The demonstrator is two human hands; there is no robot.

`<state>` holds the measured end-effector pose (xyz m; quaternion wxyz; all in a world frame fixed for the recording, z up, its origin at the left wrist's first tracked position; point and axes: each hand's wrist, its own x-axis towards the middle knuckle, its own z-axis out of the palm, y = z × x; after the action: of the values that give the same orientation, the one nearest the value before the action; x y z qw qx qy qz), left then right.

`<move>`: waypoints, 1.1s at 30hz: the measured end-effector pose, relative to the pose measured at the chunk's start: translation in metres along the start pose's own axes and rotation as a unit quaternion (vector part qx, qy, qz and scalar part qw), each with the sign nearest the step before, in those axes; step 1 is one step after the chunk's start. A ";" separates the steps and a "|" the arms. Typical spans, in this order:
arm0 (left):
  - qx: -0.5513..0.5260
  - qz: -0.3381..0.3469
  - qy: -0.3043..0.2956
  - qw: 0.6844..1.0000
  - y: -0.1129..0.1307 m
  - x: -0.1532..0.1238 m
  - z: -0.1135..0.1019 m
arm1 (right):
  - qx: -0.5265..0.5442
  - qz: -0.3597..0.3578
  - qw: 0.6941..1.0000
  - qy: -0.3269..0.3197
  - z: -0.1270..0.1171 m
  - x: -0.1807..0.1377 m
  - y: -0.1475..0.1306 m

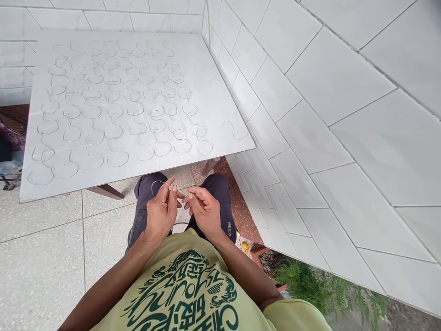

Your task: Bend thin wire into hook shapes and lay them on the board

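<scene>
Above my lap, in front of the table, my left hand (162, 209) pinches a thin, light-coloured wire (152, 185) between thumb and forefinger. The wire's far end curves round in an arc to the left of the fingers. Close beside it, my right hand (206, 209) has thumb and forefinger pinched together, seemingly on the wire's other end, which is hard to make out. Many thin S-shaped wires (117, 165) lie in rows on the white tabletop. A single S-shaped wire (236, 131) lies apart from them near the right corner.
The white table (220, 142) stands just ahead, its front edge beyond my knees. A tiled wall (310, 138) runs close along the right. Speckled floor (41, 253) extends at the left. Green plants (310, 280) grow at the lower right.
</scene>
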<state>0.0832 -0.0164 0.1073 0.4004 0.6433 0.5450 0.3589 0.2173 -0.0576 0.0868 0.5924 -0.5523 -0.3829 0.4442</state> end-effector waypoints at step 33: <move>0.167 0.057 -0.142 0.974 -0.025 0.004 -0.007 | -0.196 -0.092 0.973 -0.081 -0.017 0.015 0.008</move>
<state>0.0672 -0.0091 0.0880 0.3398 0.7754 0.4971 0.1901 0.2376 -0.0487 0.0770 0.4779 -0.5820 -0.5583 0.3480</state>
